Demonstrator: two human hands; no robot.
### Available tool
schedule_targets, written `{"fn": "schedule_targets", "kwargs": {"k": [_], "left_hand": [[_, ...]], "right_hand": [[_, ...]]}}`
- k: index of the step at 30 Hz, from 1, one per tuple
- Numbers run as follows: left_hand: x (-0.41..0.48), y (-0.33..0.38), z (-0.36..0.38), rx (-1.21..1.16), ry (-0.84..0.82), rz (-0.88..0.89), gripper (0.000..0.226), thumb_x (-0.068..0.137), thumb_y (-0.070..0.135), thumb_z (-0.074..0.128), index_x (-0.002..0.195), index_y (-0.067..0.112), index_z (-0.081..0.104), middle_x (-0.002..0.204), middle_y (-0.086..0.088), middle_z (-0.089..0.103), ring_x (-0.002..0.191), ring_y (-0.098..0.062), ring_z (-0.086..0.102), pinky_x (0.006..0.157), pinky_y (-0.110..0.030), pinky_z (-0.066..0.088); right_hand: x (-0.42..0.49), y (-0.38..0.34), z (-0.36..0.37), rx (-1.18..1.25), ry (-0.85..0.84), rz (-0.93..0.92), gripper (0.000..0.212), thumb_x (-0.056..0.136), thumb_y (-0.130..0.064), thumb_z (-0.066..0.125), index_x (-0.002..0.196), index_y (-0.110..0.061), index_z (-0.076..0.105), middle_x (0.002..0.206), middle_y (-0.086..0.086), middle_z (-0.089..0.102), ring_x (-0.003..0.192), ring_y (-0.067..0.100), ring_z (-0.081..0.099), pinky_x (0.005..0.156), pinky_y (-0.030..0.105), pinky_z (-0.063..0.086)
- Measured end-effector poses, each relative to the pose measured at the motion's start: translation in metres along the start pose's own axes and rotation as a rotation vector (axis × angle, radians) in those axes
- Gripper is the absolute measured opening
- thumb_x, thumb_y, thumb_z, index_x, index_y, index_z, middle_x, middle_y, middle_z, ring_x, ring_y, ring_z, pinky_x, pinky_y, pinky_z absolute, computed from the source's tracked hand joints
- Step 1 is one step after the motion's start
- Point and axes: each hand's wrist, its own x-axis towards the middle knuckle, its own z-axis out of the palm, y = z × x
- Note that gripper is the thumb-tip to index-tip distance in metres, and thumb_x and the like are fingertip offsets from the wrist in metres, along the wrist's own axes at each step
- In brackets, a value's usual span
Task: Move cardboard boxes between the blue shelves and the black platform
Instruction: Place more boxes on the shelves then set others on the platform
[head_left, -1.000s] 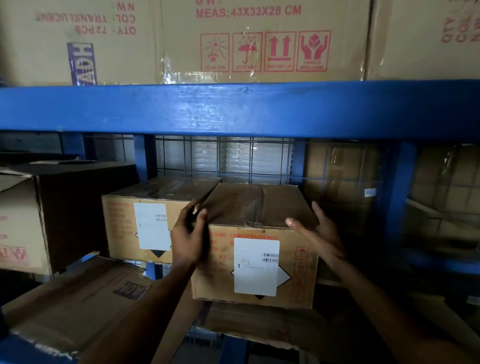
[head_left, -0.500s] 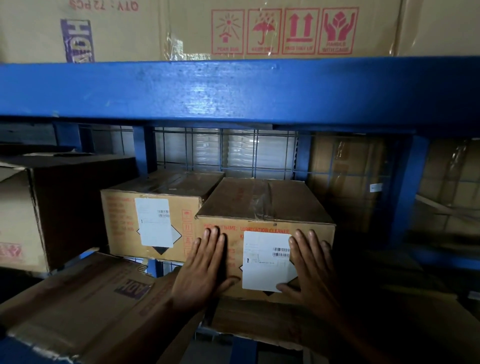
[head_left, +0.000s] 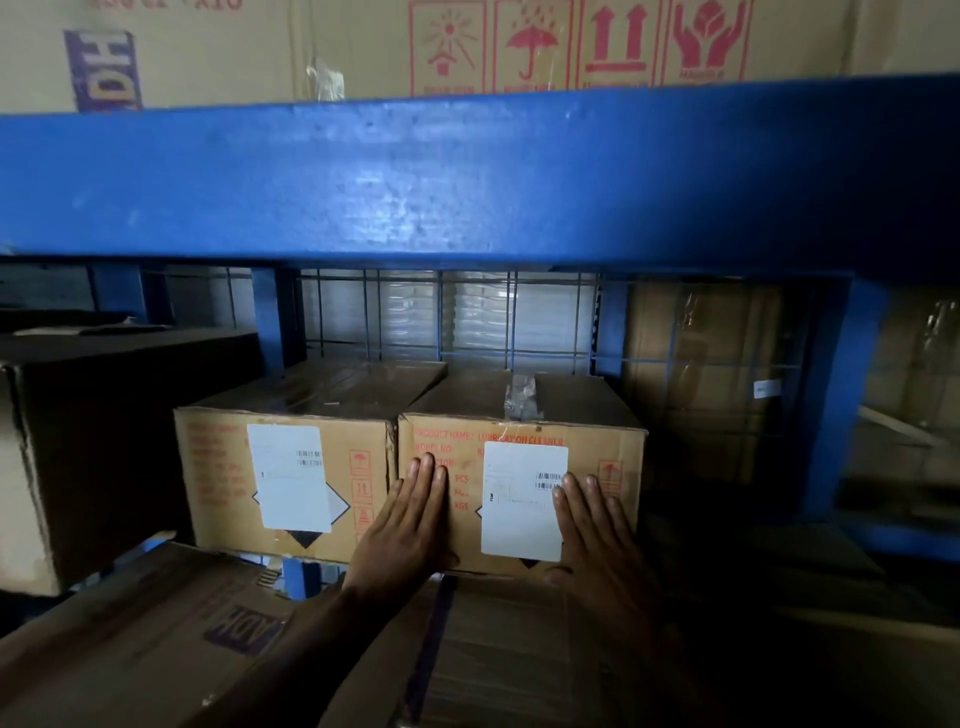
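Your left hand (head_left: 405, 525) and right hand (head_left: 597, 535) press, fingers straight and released, on the brown labelled cardboard box (head_left: 597, 447). It looks shelved, flush with the matching box (head_left: 218, 467) left of your fingers.

Brown cardboard boxes (head_left: 522, 457) with red print and white labels (head_left: 523, 499) (black diamonds behind them) sit under a blue shelf beam (head_left: 467, 176).

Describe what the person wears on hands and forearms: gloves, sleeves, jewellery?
Nothing shows. The left hand and right hand are bare, without gloves or rings. The forearms are bare too: no sleeve, watch or band in view, though the right one lies in deep shadow.
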Motion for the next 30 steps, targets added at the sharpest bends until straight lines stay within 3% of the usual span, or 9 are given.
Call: {"fn": "schedule_targets", "kwargs": {"k": [4,9,11,13,16,19,21,26,30], "left_hand": [[0.0,-0.001,0.002,0.0,-0.018,-0.005,0.12,0.077,0.056,0.073,0.155,-0.001,0.001,0.162,-0.023,-0.005,0.151,-0.036,0.004,0.118,-0.05,0.024],[-0.001,0.004,-0.006,-0.007,-0.031,-0.014,0.128,0.067,0.053,0.082,0.154,-0.002,0.008,0.161,-0.026,0.005,0.149,-0.038,0.014,0.116,-0.05,0.023],[-0.003,0.008,-0.013,-0.006,-0.012,-0.015,0.127,0.065,0.053,0.084,0.153,-0.003,0.011,0.16,-0.027,0.01,0.147,-0.039,0.017,0.114,-0.05,0.025],[-0.006,0.012,-0.021,0.011,0.03,-0.005,0.117,0.07,0.05,0.081,0.152,-0.004,0.017,0.158,-0.027,0.017,0.145,-0.039,0.022,0.113,-0.051,0.028],[-0.015,0.015,-0.036,0.044,0.026,-0.029,0.097,0.085,0.053,0.059,0.154,0.001,0.014,0.161,-0.021,0.013,0.148,-0.035,0.016,0.117,-0.05,0.027],[-0.03,0.018,-0.056,0.044,-0.128,-0.126,0.104,0.088,0.061,0.055,0.157,0.014,-0.007,0.163,-0.009,-0.014,0.151,-0.027,-0.008,0.121,-0.048,0.003],[-0.041,0.018,-0.071,0.071,-0.176,-0.183,0.095,0.093,0.061,0.045,0.156,0.018,-0.01,0.163,-0.006,-0.018,0.151,-0.025,-0.011,0.121,-0.048,-0.001],[-0.082,0.015,-0.122,0.19,-0.235,-0.317,0.077,0.097,0.058,0.036,0.157,0.018,0.008,0.165,-0.008,0.007,0.152,-0.026,0.008,0.119,-0.049,0.015],[-0.136,0.013,-0.156,0.255,-0.246,-0.476,0.078,0.094,0.058,0.044,0.155,0.017,0.018,0.161,-0.009,0.024,0.148,-0.028,0.022,0.117,-0.049,0.022]], "right_hand": [[-0.002,-0.003,0.004,-0.016,0.06,0.012,0.094,0.091,-0.076,0.019,0.149,-0.003,0.033,0.157,0.021,0.028,0.144,0.04,0.025,0.116,0.053,0.02],[-0.007,-0.006,-0.007,0.023,0.065,0.04,0.092,0.093,-0.07,0.005,0.149,-0.004,0.035,0.157,0.019,0.027,0.145,0.04,0.022,0.116,0.053,0.022],[-0.013,-0.006,-0.012,0.049,0.089,0.022,0.087,0.093,-0.067,0.012,0.15,-0.005,0.033,0.159,0.018,0.023,0.147,0.038,0.017,0.118,0.053,0.018],[-0.018,-0.007,-0.019,0.078,0.14,0.011,0.088,0.087,-0.065,0.042,0.151,-0.006,0.03,0.16,0.017,0.02,0.148,0.036,0.014,0.119,0.053,0.016],[-0.023,-0.013,-0.034,0.132,0.152,0.046,0.102,0.072,-0.058,0.069,0.151,-0.007,0.028,0.16,0.015,0.021,0.149,0.034,0.015,0.118,0.053,0.015],[-0.027,-0.017,-0.049,0.173,0.197,0.079,0.095,0.069,-0.058,0.071,0.144,-0.007,0.041,0.153,0.016,0.036,0.143,0.034,0.029,0.115,0.054,0.022],[-0.027,-0.021,-0.063,0.207,0.23,0.102,0.086,0.07,-0.055,0.069,0.139,-0.009,0.047,0.145,0.015,0.047,0.135,0.034,0.04,0.112,0.052,0.027],[-0.033,-0.042,-0.097,0.281,0.185,0.013,0.068,0.077,-0.055,0.064,0.132,-0.019,0.049,0.127,0.007,0.059,0.117,0.029,0.051,0.1,0.044,0.032],[-0.046,-0.077,-0.117,0.454,0.139,-0.189,0.078,0.071,-0.06,0.065,0.134,-0.02,0.044,0.131,0.002,0.054,0.124,0.026,0.043,0.103,0.046,0.03]]}}
